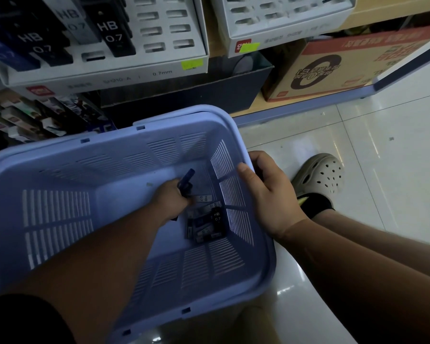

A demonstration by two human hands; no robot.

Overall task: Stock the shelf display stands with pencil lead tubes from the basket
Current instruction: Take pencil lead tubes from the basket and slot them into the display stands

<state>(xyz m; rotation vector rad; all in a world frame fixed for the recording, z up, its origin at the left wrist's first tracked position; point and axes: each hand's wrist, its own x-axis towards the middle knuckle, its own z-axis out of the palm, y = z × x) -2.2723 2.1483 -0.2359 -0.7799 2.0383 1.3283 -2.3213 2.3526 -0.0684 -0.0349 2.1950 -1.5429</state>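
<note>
Left hand (170,199) deep in basket (60,150); fingers curled tight round blue tube (187,180); tube slanted, long way running from hand toward shelf, far end pointing away and a bit right; tube pile (206,222) lies flat on basket floor in right near corner, just beside left hand, most lying long way near-to-far; right hand (266,192) grips basket's right rim, thumb inside, fingers outside; left display stand (144,33) on shelf above, black tubes (109,31) standing in slots; right display stand (283,18) beside it; shoe (320,175) on floor
</note>
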